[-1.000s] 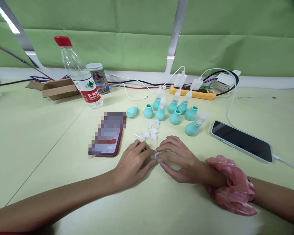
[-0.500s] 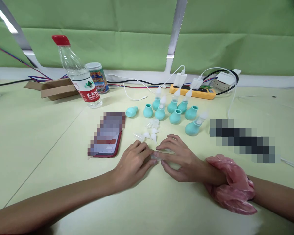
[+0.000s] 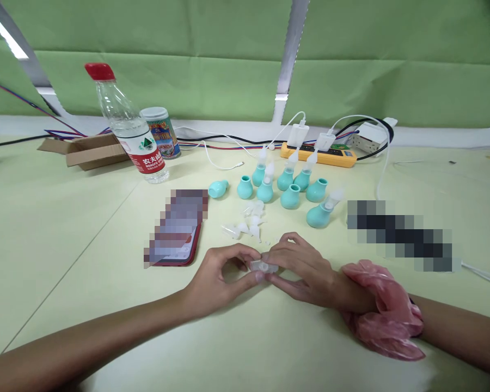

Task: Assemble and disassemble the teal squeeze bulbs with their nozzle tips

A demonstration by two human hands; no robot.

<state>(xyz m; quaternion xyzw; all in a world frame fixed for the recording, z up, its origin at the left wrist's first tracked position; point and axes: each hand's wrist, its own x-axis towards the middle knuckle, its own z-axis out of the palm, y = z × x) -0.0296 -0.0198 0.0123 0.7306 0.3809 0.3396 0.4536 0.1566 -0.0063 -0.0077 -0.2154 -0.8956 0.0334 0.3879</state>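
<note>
My left hand (image 3: 222, 275) pinches a small clear plastic piece (image 3: 264, 266) from the left, thumb below and fingers above. On its other side, the fingers of my right hand (image 3: 304, 268) close on the same piece, which is partly covered by fingertips. Just beyond lie several loose clear and white plastic tips (image 3: 245, 226). Farther back sit several turquoise squeeze bulbs; one open-necked bulb (image 3: 290, 197) stands upright, another bulb (image 3: 218, 189) lies on its side. Some carry clear nozzles, such as the tilted bulb (image 3: 318, 215) at the right.
A phone (image 3: 177, 228) lies left of the parts. Behind it stand a water bottle (image 3: 141, 144), a can (image 3: 161, 132) and an open cardboard box (image 3: 96, 152). A yellow power strip (image 3: 335, 158) with chargers and cables runs along the back. A pink plastic bag (image 3: 384, 310) wraps my right wrist.
The clear piece shows more between my hands and appears turned. My left hand's fingers have arched up into a pinch, and my right fingers have closed in on the piece.
</note>
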